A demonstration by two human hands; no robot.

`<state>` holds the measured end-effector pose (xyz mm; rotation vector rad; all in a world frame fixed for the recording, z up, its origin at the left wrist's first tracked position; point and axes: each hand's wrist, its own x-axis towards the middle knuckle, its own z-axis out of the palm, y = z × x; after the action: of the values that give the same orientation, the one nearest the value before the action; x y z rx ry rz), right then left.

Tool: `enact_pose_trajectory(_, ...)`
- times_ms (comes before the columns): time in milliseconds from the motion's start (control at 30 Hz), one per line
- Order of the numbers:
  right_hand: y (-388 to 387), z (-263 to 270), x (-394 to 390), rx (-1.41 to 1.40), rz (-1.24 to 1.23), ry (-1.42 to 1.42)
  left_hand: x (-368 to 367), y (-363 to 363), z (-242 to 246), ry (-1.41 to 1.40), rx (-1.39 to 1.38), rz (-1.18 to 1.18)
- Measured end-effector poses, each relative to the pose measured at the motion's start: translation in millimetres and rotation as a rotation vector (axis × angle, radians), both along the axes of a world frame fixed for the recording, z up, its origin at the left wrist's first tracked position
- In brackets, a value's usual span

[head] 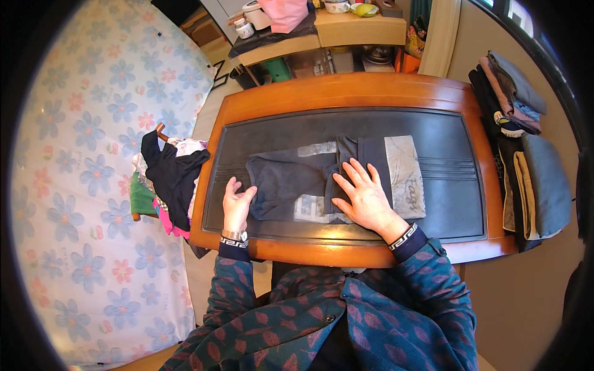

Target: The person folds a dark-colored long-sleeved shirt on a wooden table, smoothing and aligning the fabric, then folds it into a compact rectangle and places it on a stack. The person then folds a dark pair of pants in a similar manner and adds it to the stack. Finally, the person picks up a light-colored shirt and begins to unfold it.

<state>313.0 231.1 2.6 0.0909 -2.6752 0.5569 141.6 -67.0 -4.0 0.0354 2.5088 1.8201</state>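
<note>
A dark garment point(292, 178) with grey patches lies partly folded across the dark inset top of a wooden table. At its right end is a flat grey panel point(403, 167) that bears writing. My right hand point(362, 197) rests palm down on the folded middle, fingers spread. Beside the garment's left edge is my left hand point(237, 203), its thumb and fingers apart and nothing visible between them. The thumb tip is right at the cloth's edge; whether it touches, I cannot tell.
The table's orange-brown wooden rim point(348, 88) surrounds the dark top. Loose clothes, a black one point(174, 181) uppermost, are heaped at the left edge. Folded clothes point(545, 185) are stacked along the right side. Behind stands a low cabinet point(362, 32) with kitchenware; a flowered sheet point(93, 185) hangs at left.
</note>
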Motion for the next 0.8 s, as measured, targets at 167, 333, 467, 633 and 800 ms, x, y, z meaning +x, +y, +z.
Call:
enact_pose_trajectory(167,0.1,-4.9,0.9,-0.005,-0.014,-0.001,-12.9,-6.5,-3.0,-0.140,-0.089,-0.100)
enact_pose_trajectory(333,3.9,-7.3,0.7,-0.022,0.001,0.006,-11.4,11.1,16.7,-0.116,0.187,-0.002)
enact_pose_trajectory(467,4.5,-8.8,-0.1,-0.024,0.006,0.003,20.0,59.6,40.0,0.345,-0.060,-0.175)
enact_pose_trajectory(633,8.1,-10.5,-1.0,-0.064,0.025,0.000,75.4,142.9,41.6,0.791,-0.476,-0.597)
enact_pose_trajectory(800,12.1,-10.5,-0.7,-0.060,0.027,0.025,75.2,149.3,50.8,0.895,-0.222,-0.705)
